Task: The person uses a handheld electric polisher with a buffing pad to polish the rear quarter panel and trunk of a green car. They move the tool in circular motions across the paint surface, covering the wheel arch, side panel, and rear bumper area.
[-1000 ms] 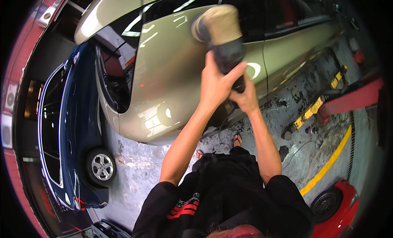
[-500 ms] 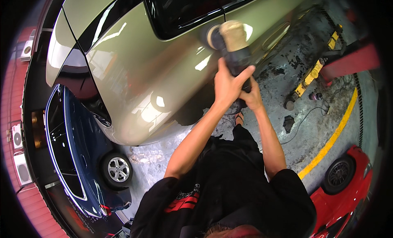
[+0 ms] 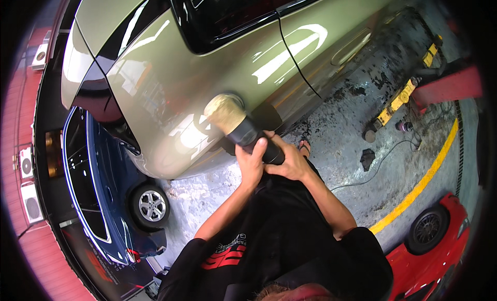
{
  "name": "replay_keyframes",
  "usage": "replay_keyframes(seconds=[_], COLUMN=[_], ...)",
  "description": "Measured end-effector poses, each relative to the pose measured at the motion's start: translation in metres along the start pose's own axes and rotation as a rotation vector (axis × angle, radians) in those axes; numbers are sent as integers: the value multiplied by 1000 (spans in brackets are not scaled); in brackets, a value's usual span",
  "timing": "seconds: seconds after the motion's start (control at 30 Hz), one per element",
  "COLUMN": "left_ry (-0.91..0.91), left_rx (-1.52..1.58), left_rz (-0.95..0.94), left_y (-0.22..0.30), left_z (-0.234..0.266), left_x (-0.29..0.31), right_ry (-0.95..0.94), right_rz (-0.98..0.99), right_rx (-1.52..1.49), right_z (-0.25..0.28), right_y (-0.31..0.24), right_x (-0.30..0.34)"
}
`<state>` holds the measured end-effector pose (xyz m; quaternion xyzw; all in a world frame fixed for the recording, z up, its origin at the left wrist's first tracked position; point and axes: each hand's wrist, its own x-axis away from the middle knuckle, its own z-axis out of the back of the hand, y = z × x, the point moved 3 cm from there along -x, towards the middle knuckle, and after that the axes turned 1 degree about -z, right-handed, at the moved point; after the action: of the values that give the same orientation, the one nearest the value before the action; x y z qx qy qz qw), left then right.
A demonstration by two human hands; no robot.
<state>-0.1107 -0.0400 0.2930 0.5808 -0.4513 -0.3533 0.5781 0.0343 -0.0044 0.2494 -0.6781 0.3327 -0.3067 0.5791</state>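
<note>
My left hand (image 3: 250,165) and my right hand (image 3: 291,159) are both closed around a polisher (image 3: 247,133). Its body is black and a tan cover wraps the head end. A round pad, partly hidden behind that head, lies against or very close to the champagne-coloured car's (image 3: 155,101) rear side panel. The left hand grips nearer the head, with its thumb along the black body; the right holds the rear end of the handle. Bright light reflections show on the glossy panel around the tool.
A blue car (image 3: 106,182) stands at the left and a red car (image 3: 440,239) at the lower right. A yellow-and-red lift arm (image 3: 397,101) lies on the right. A cord (image 3: 380,164) runs over the grey floor (image 3: 341,197) near a dark scrap (image 3: 367,158).
Both hands have brought the polisher left and closer to my body, from below the window down to the lower rear panel. The tool's head now points to the upper left.
</note>
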Motion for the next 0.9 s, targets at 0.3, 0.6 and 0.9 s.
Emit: replay_keyframes(seconds=[0.3,0.6,0.9], left_ry=[13,44,274], left_rx=[262,377,618], left_rz=[94,-162,-298], left_y=[-12,-16,9], left_z=[75,181,324], left_x=[43,92,224], right_ry=[-178,-500,-759], right_rz=[2,-81,-168], right_rx=[-35,-16,-5], right_z=[-67,-171,-334], right_y=[6,23,29], right_x=[-19,-7,74])
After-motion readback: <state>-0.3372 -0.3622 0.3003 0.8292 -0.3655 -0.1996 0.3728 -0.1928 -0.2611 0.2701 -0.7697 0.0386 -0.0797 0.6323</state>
